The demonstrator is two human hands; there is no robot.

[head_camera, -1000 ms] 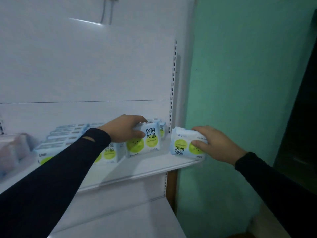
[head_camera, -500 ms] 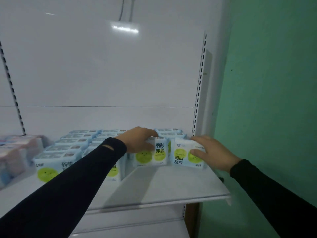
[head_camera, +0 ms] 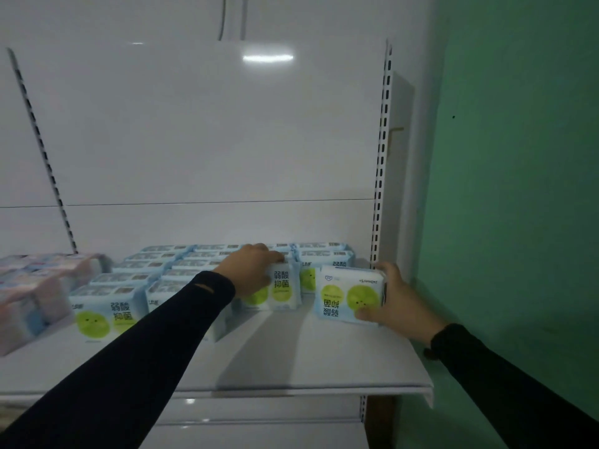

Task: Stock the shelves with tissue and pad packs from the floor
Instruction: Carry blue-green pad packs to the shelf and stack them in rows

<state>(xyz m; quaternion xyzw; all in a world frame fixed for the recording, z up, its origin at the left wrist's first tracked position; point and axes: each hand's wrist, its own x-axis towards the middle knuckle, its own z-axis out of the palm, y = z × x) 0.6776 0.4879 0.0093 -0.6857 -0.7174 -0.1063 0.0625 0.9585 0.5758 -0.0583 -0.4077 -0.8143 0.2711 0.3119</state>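
My left hand [head_camera: 251, 270] curls over the top of one blue pad pack [head_camera: 281, 288] standing on the white shelf [head_camera: 311, 361], at the front of a row of the same packs [head_camera: 181, 270] that runs back toward the rear panel. My right hand [head_camera: 400, 301] grips a second pad pack [head_camera: 351, 298] by its right end, thumb under the lower corner and fingers over the top; its printing is upside down to me, and it sits at the shelf's right end, just in front of another pack [head_camera: 325, 262] and near the slotted upright [head_camera: 381, 163]. A clear gap separates the two packs I hold. To the far left lie pinkish wrapped packs [head_camera: 35, 286], blurred in my view. I judge that I am setting these two into the front rank, and several things could spoil that. The packs look soft, so a hard squeeze could crumple the wrapper or make one bulge out of line. Pushing the left one back too briskly could shove the row behind it crooked. The right one could foul the upright if I slide it sideways. It also reads the wrong way up, so unless I turn it, it will not match its neighbours.
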